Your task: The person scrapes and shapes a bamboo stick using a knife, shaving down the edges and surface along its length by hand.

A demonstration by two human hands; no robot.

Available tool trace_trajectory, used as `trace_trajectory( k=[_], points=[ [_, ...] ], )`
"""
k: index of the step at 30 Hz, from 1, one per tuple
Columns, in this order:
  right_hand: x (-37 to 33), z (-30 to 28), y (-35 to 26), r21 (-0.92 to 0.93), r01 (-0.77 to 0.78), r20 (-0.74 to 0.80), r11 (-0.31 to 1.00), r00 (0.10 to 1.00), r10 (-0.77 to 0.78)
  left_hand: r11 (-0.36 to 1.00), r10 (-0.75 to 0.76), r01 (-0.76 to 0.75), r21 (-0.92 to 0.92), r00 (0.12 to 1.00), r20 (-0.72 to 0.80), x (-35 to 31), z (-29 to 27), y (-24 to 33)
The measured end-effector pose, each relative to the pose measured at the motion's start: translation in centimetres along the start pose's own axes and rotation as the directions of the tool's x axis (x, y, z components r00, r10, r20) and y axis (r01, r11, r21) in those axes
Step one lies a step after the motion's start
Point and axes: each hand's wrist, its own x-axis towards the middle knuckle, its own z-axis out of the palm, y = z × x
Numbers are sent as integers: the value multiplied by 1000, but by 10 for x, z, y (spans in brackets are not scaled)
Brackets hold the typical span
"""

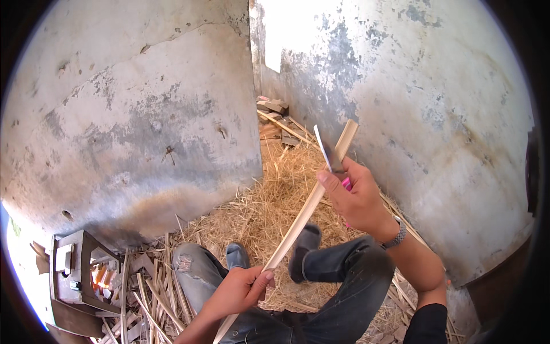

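The left hand [240, 289] is closed around the lower part of a long bamboo strip [306, 209], which slants up over the knees; the right hand [358, 198] grips a knife [323, 148] with a pink handle, its blade set against the strip near the upper end; a wristwatch [396, 235] sits on that wrist; straw [269, 215] covers the floor, with split bamboo pieces [152, 292] piled at the left.
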Motion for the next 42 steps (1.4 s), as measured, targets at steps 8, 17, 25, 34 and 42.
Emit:
trace_trajectory(
  k=[8,17,25,34,42],
  points=[
    [67,-48,35,259,39,-265,965,964,32,787,239,-26,-617,934,265,68,-9,-27],
    [62,-55,155,-433,92,-208,897,958,-198,716,60,96,-692,978,198,104,8,-85],
    [43,-37,189,-560,167,29,811,983,-182,594,-11,180,-784,976,215,137,26,-91],
    [43,-51,204,-616,174,-61,768,962,-267,361,30,295,-885,945,327,140,34,-97],
    [33,-56,209,-539,26,-87,842,992,-87,404,-23,311,-860,944,330,145,45,-101]
  ],
)
